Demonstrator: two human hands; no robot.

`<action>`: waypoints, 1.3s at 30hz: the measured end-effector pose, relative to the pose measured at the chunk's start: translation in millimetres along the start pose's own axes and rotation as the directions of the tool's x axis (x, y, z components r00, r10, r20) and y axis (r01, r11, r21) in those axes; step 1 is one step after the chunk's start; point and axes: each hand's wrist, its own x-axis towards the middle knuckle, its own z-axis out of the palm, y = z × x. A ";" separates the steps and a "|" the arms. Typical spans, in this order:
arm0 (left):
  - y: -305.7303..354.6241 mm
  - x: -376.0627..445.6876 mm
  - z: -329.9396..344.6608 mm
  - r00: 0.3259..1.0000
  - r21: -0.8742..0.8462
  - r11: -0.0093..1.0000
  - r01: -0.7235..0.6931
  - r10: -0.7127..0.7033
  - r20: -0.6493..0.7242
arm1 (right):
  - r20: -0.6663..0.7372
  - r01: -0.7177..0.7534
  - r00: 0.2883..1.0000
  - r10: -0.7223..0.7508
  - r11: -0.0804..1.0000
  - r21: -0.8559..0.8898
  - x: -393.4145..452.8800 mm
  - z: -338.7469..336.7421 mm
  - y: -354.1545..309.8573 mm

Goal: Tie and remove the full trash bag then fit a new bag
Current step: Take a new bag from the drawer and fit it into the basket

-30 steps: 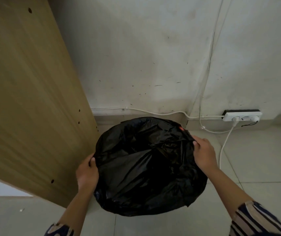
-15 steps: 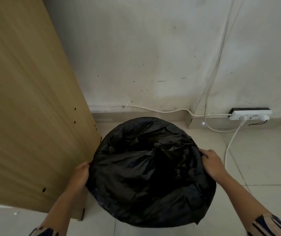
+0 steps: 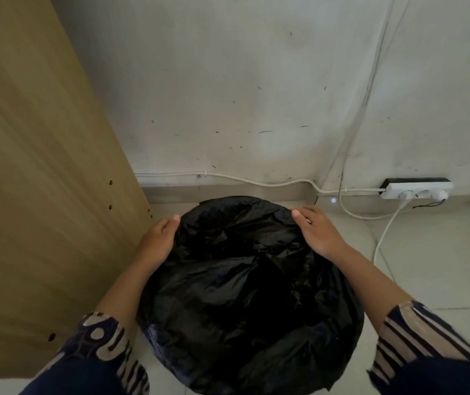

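Observation:
A black trash bag (image 3: 245,295) is draped over a round bin on the tiled floor, so the bin itself is hidden under the plastic. My left hand (image 3: 158,240) grips the bag's edge at the far-left rim, thumb on top. My right hand (image 3: 318,233) lies on the far-right rim with its fingers curled over the plastic. The bag's middle sags into a dark hollow.
A wooden panel (image 3: 42,166) stands close on the left, almost touching the bin. The white wall (image 3: 256,95) is just behind. A white power strip (image 3: 416,191) sits at the wall's base to the right, with a cable (image 3: 385,235) trailing over the floor.
Both hands have slid along the bag's rim from the sides toward the far edge. The view has moved closer over the bin.

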 end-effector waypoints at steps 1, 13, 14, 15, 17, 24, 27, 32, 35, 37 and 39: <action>3.6 5.7 0.1 0.998 -0.077 0.995 0.060 -0.059 0.017 | 0.028 -0.037 0.999 0.035 0.998 0.051 3.6 -0.2 -0.5; 11.1 33.2 -2.1 0.973 -0.078 0.973 0.216 -0.208 0.095 | 0.090 -0.288 0.956 0.278 0.949 0.128 30.8 -2.8 -0.6; 12.4 32.2 -0.4 0.972 -0.034 0.976 0.215 -0.210 0.106 | 0.104 -0.308 0.948 0.300 0.948 0.081 31.6 -1.7 1.0; 14.3 30.4 1.2 0.969 0.016 0.976 0.215 -0.216 0.119 | 0.124 -0.326 0.939 0.322 0.945 0.018 32.6 -1.0 2.9; 17.3 29.1 3.0 0.962 0.095 0.972 0.214 -0.227 0.152 | 0.174 -0.369 0.909 0.379 0.925 -0.085 32.8 -2.0 2.7; 8.5 2.9 0.6 0.997 0.265 0.962 -0.068 0.060 0.039 | 0.049 -0.092 0.994 0.102 0.978 -0.187 -2.3 -7.3 2.7; -6.1 -14.1 4.5 0.986 0.286 0.944 -0.168 0.165 0.035 | 0.045 -0.004 0.999 0.009 0.994 -0.112 -23.0 -3.9 9.3; -19.4 -14.2 2.7 0.989 0.239 0.961 -0.140 0.126 0.072 | 0.115 -0.150 0.983 0.140 0.986 0.079 -32.7 -2.5 14.2; -16.3 -23.9 -2.1 0.991 0.162 0.979 -0.124 0.114 0.067 | 0.016 -0.150 0.989 0.149 0.987 0.057 -42.7 -9.3 16.9; -15.4 -42.1 -4.4 0.989 0.156 0.977 -0.144 0.141 0.033 | -0.084 -0.078 0.993 0.079 0.997 0.024 -60.9 -14.8 16.0; -21.9 -64.0 -4.4 0.985 0.221 0.961 -0.166 0.171 -0.002 | -0.163 0.038 0.986 -0.046 0.998 -0.055 -81.4 -14.7 18.2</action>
